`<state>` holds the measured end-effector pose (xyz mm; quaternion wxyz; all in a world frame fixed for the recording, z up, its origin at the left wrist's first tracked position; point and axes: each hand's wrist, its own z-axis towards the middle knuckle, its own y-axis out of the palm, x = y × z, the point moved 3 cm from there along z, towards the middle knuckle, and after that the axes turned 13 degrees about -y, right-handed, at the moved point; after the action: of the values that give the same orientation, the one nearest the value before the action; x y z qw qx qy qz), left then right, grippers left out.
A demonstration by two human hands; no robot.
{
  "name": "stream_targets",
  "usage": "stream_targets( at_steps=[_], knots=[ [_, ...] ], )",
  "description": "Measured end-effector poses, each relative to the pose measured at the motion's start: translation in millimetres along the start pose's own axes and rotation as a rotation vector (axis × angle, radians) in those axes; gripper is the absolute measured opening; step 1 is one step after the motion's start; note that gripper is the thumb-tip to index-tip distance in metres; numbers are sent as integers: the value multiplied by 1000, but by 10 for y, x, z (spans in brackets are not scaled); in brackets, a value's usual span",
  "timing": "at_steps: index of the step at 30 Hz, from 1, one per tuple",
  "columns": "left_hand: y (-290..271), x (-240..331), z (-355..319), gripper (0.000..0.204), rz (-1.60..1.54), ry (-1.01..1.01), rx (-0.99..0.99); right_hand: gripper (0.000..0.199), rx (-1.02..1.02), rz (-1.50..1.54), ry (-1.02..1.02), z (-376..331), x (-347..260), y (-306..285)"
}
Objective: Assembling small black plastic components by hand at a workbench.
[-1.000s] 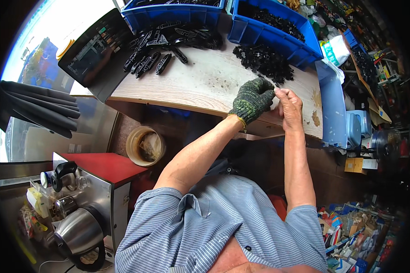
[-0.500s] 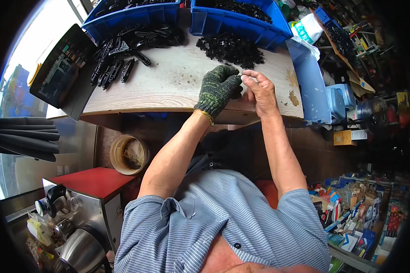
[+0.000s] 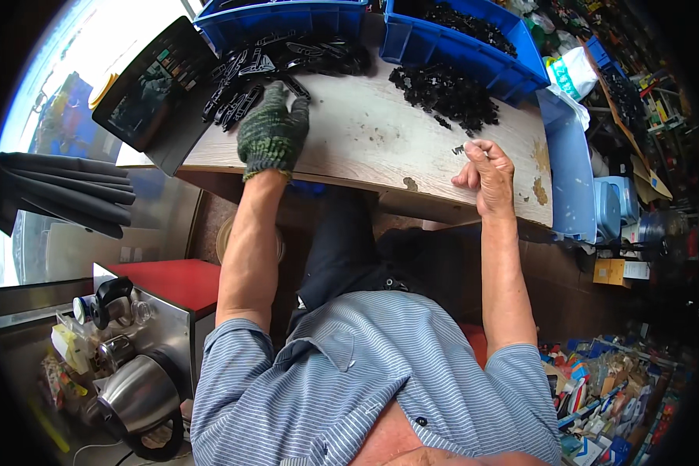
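Observation:
My left hand (image 3: 273, 133), in a dark green knitted glove, reaches to the near edge of a pile of long black plastic parts (image 3: 318, 60). Its thumb stands apart from the fingers, which lie over the nearest parts; it appears to hold nothing. Bare and raised above the right side of the table, my right hand (image 3: 491, 177) pinches a small black plastic piece (image 3: 458, 150) between thumb and forefinger. Beyond it lies a heap of small black pieces (image 3: 446, 97).
Two blue bins (image 3: 462, 54) of black parts stand along the back of the wooden table (image 3: 357, 144). A tablet (image 3: 159, 85) leans at the left. A blue tub (image 3: 571, 167) borders the right end. A red-topped cabinet (image 3: 167, 281) stands at lower left.
My left hand has left my right hand and moved left to the long parts. My right hand now shows a small black piece in its pinch. The whole view has shifted.

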<state>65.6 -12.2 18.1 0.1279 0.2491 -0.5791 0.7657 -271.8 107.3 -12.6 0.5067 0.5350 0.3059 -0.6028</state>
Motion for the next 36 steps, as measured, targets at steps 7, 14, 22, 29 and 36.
stream_targets(
  at_steps=[7, 14, 22, 29, 36],
  knots=[
    [-39, -138, 99, 39, 111, -17, -67, 18, 34, -1, -1, -7, 1, -13],
    [23, -184, -242, 31, 123, 331, 214, 19, 62, 14, -14, -25, -14, 16],
    [64, -235, -259, 20, 29, 304, 181, 18, 76, 10, -23, -40, -30, 7],
    [-28, -205, -264, 21, 221, 312, 146, 19, 87, 10, -31, -61, -44, -3],
    [84, -88, -552, 24, -396, 134, 43, 19, 96, -3, -27, -57, -62, -28]
  ],
)
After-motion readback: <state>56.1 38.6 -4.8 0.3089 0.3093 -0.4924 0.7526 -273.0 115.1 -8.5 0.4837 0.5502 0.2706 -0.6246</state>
